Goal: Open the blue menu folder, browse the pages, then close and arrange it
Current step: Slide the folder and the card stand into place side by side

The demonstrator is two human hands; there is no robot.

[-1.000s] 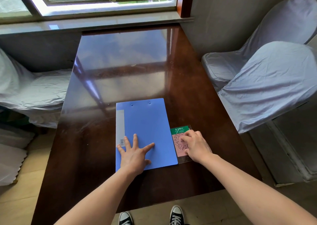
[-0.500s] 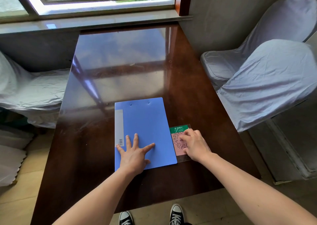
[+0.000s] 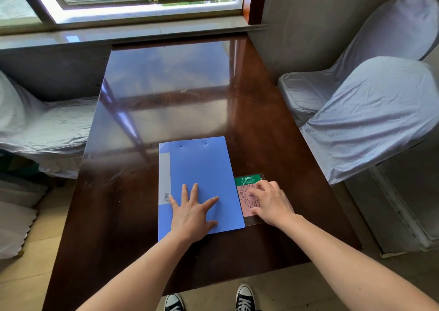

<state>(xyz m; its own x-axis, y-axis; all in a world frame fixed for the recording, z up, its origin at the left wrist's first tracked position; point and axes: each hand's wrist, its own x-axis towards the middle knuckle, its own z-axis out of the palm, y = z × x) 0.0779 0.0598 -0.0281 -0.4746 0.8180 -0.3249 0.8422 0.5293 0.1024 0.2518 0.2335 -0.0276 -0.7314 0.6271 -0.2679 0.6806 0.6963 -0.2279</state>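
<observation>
The blue menu folder point(image 3: 202, 168) lies shut and flat on the dark wooden table point(image 3: 166, 97), near the front edge, with a grey label strip along its left side. My left hand point(image 3: 192, 212) rests flat on the folder's lower half, fingers spread. My right hand point(image 3: 270, 202) lies just right of the folder, fingers curled down on a pink and green QR-code card point(image 3: 245, 192) in a clear sleeve. Neither hand grips the folder.
Two chairs in grey cloth covers point(image 3: 370, 106) stand at the table's right side. Another covered seat point(image 3: 45, 125) is at the left. A window sill point(image 3: 133, 33) runs behind the table's far end. My shoes point(image 3: 244, 299) show below the front edge.
Both hands stay in place on the folder and the card. Only the camera view shifts slightly.
</observation>
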